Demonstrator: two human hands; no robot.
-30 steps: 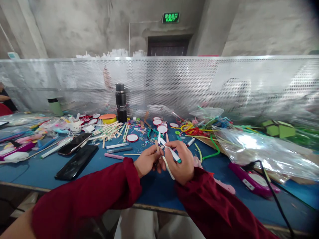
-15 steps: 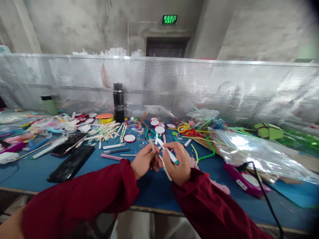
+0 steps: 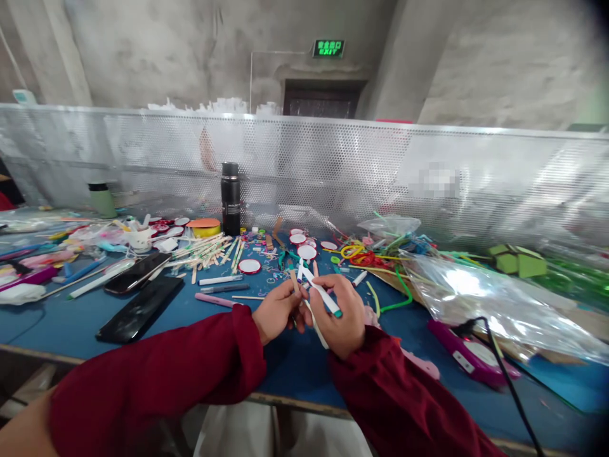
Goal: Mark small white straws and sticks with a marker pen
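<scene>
My left hand (image 3: 281, 306) is closed, pinching a wooden craft stick (image 3: 294, 279) that points up and away from me. My right hand (image 3: 343, 310) grips a white marker with a teal end (image 3: 324, 296), slanted with its far tip close to the stick. Whether tip and stick touch, I cannot tell. Between the hands a pale strip (image 3: 318, 327) slants downward, partly hidden by my fingers. Just beyond them lie teal-handled pliers or scissors (image 3: 282, 259), partly covered, and white discs with red rims (image 3: 307, 252). Left of my left hand are a pink pen (image 3: 216, 299) and a white marker with a blue end (image 3: 219, 280).
A black bottle (image 3: 231, 200) stands before the perforated metal screen (image 3: 333, 165). Loose craft sticks (image 3: 209, 249) and two dark phones (image 3: 140, 309) lie left. On the right are a clear plastic bag (image 3: 466, 285), pipe cleaners (image 3: 403, 293) and a purple corded device (image 3: 471, 354).
The view has shifted slightly, so the scene sits a little lower and further right. Both hands keep their holds, with the marker still against or near the craft stick.
</scene>
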